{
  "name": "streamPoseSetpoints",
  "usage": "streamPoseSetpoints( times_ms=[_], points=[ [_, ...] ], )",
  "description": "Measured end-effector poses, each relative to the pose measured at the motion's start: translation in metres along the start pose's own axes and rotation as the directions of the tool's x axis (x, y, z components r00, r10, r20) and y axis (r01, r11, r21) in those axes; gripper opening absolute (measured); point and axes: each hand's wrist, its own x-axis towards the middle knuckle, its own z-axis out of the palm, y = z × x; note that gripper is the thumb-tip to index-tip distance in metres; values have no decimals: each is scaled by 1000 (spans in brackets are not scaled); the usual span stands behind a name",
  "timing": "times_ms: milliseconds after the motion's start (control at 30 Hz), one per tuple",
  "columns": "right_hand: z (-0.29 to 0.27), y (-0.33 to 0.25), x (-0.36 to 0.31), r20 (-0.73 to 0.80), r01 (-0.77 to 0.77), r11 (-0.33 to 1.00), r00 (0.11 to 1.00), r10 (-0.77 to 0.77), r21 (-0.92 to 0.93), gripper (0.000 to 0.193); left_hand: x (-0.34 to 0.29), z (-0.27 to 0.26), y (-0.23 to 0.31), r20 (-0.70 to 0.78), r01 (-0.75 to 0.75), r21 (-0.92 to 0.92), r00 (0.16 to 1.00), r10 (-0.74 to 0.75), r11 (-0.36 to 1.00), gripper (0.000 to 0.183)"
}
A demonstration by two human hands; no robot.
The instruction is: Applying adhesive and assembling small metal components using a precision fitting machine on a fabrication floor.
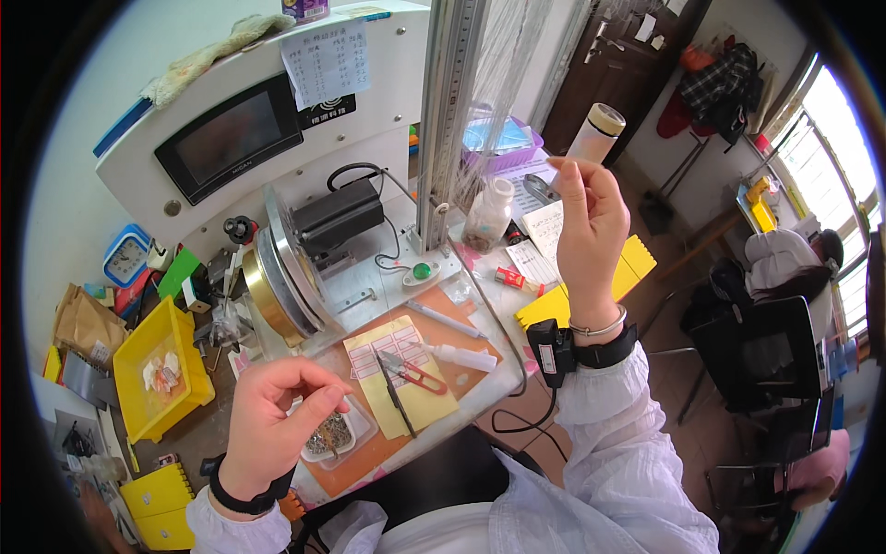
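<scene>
My left hand (281, 420) is closed in a pinch just above a small clear plastic box (362, 434) of tiny metal pieces. Whatever sits between its fingertips is too small to make out. Raised to the right, my right hand (592, 231) has thumb and fingers pressed together; anything held there is too fine to see. Beside it, thin clear strands (484, 83) hang along a metal upright (448, 111). Between the hands, red-handled thread snips (415, 374) and dark tweezers (392, 392) lie on a yellow pad with a label sheet (369, 355).
A machine with a dark screen (229, 137) and a brass-and-silver wheel (277, 286) stands at left. A yellow bin (129, 392) is beside it. Behind my right hand are a plastic jar (489, 217), a tumbler (598, 134) and a purple basket (521, 159). A black chair (775, 342) stands right.
</scene>
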Motion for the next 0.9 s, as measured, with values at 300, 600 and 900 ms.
streamPoseSetpoints(
  times_ms=[300,600,900],
  points=[
    [12,-3,6,195,223,899,968,-158,-376,10,4,2,1,35,3,-14,999,-2,1000,10],
    [7,-58,-92,681,-626,673,690,243,394,10,16,20,-1,-144,-172,-65,976,162,983,13],
    [23,-77,-137,680,-523,821,689,249,228,23,17,17,-13,-51,-80,-48,996,78,996,8]
  ],
)
